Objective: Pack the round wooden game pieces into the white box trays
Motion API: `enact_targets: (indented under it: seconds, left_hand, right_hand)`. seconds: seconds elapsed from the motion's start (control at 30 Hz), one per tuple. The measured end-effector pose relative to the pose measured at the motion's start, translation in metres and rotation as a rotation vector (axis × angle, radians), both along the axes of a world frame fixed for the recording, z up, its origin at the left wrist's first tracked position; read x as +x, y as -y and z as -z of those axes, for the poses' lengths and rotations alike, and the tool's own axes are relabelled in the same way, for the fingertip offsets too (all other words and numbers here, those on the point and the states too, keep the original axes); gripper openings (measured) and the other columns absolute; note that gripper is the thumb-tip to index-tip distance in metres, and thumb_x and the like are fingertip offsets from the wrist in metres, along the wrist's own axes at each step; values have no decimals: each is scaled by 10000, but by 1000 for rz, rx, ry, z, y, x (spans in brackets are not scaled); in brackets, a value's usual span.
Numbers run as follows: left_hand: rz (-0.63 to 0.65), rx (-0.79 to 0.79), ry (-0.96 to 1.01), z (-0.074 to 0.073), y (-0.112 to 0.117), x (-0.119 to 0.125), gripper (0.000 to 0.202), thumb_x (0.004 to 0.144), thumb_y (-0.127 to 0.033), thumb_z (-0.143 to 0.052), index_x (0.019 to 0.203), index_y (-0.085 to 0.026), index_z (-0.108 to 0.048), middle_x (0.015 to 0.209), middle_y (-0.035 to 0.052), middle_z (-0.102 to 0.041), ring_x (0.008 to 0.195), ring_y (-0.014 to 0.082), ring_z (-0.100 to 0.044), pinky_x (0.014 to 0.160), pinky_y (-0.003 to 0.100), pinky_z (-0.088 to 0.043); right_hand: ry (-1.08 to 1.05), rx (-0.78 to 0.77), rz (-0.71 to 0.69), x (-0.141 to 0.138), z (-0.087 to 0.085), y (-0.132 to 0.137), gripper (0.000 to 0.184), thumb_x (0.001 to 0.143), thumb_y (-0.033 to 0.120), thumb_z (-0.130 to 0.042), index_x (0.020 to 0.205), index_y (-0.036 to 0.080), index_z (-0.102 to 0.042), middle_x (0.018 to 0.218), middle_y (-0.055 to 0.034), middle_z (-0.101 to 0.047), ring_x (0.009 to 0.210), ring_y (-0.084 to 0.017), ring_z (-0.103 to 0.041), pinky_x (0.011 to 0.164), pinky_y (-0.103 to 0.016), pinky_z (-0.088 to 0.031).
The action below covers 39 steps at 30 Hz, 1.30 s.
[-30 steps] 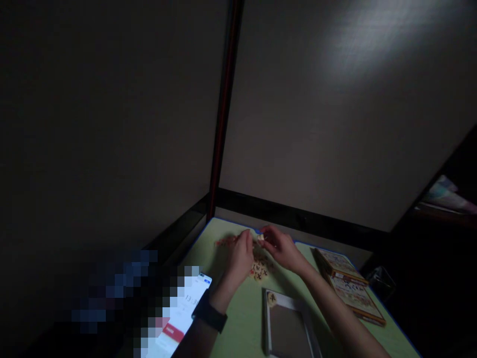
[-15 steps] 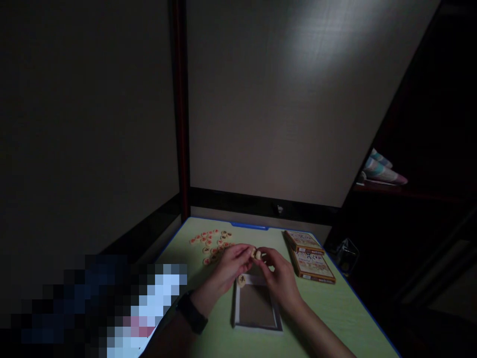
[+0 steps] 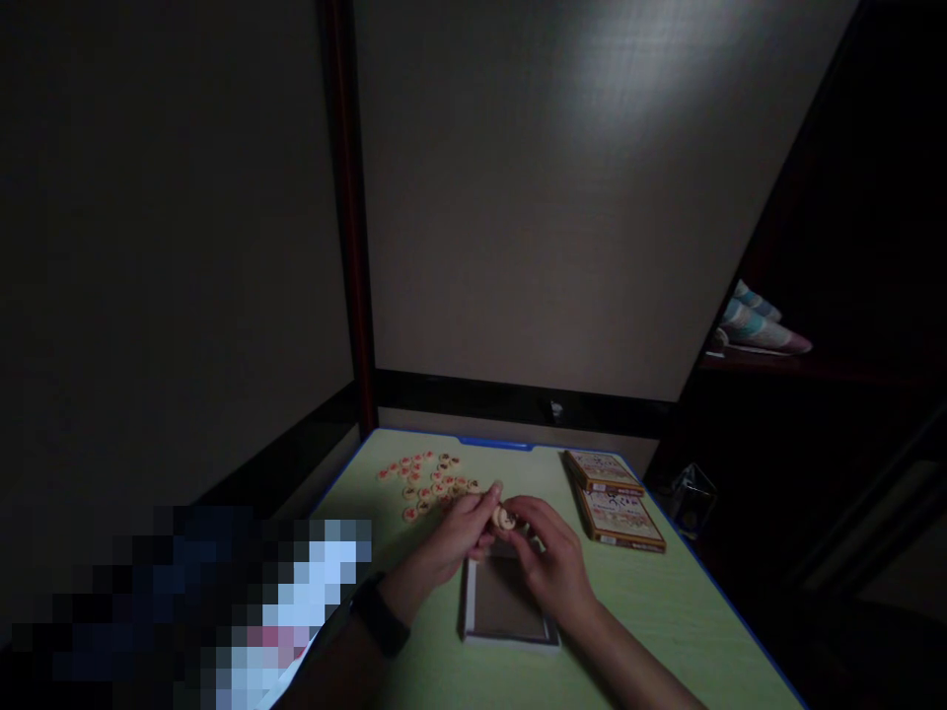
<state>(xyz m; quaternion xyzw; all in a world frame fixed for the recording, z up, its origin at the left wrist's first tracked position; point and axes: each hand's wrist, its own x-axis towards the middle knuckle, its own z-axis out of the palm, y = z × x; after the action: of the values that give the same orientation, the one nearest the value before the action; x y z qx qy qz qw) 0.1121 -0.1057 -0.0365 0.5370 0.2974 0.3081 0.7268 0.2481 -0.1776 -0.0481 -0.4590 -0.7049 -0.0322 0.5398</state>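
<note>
Above the far end of a shallow open box (image 3: 510, 603), my two hands meet around a round wooden Chinese chess piece (image 3: 506, 519) with a dark character facing me. My left hand (image 3: 463, 532), with a dark watch on the wrist, is closed on the piece's left side. From the right, the fingers of my right hand (image 3: 551, 557) pinch the same piece. Whether more pieces are tucked in my fingers, I cannot tell. Beyond my left hand, many loose chess pieces (image 3: 438, 488) with red or dark characters lie spread on the table. My left hand covers the box's far left corner.
Two printed flat boxes (image 3: 621, 518) overlap at the right of the light green table (image 3: 666, 611), which has a blue edge. Panelled walls (image 3: 533, 247) stand close behind and to the left. At the far right, striped fabric items (image 3: 762, 320) rest on a dark shelf.
The piece between my hands has turned its marked face toward me, and my hands have come slightly lower. The piece seen on the box's far left corner is now hidden or moved.
</note>
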Motion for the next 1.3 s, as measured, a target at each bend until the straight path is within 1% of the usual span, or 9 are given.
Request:
enact_targets:
  seconds: [0.23,0.37,0.47,0.53,0.6,0.73,0.87,0.97,1.3]
  left_hand:
    - [52,-63,32,0,3,-1,629,643,-743,-700,794,-184,-453,616,-94,-415,457,9,-296,432,173,-129]
    - [48,-7,-26,5,0,0,624,667,-771,-653,769,-187,-457,579,-101,-379,450,24,-287,436,182,-152]
    - [-36,171,-148,-1,-6,-4,516,832,-689,-515,736,-182,-498,581,-66,-413,487,68,-368,470,208,-264]
    - [-164,397,-298,-11,-12,-12,390,923,-485,-428,719,-176,-552,618,-23,-491,597,118,-490,584,240,-386]
    - [-203,653,-465,-21,-18,-22,258,878,-288,-442,704,-179,-600,725,18,-597,793,163,-580,771,267,-438]
    - [40,919,-682,-29,-23,-42,122,735,-176,-549,766,-190,-665,890,29,-666,939,194,-602,843,262,-439]
    - [174,1008,-791,-17,-19,-44,295,640,-237,-708,933,-205,-697,995,44,-683,962,230,-611,836,280,-464]
    - [250,1047,-853,-9,-15,-38,309,630,-303,-744,916,-196,-695,1010,65,-691,961,250,-622,841,299,-477]
    - [218,1064,-907,-8,-12,-30,278,673,-364,-749,877,-182,-697,980,83,-715,922,247,-643,796,285,-492]
  right_hand:
    - [118,20,42,-2,-1,4,228,940,202,-538,1147,235,-627,998,-88,-720,857,-220,-663,751,-368,-562]
    - [217,54,35,-2,-4,6,226,947,192,-532,1164,224,-585,988,-80,-712,835,-214,-647,747,-357,-542]
    - [243,-17,21,4,-10,7,198,959,222,-525,1153,219,-567,989,-85,-704,853,-216,-648,760,-350,-531]
    - [266,-142,-16,9,-16,9,187,962,234,-522,1145,218,-558,990,-78,-701,838,-200,-655,755,-324,-526]
    - [328,-288,-45,13,-19,11,160,950,217,-523,1105,214,-561,965,-62,-697,801,-185,-654,723,-295,-514]
    - [510,-502,-23,10,-15,12,93,919,172,-507,975,195,-578,898,-61,-680,756,-200,-648,659,-286,-479]
    - [607,-625,-14,0,-4,10,148,916,139,-482,1009,166,-595,957,-97,-670,833,-226,-661,711,-298,-483]
    - [560,-684,0,-1,2,7,183,915,117,-472,1033,163,-603,1029,-105,-641,883,-217,-654,763,-290,-488]
    - [306,-632,-8,2,15,1,240,833,43,-536,1016,191,-585,1060,-78,-550,904,-204,-598,804,-305,-485]
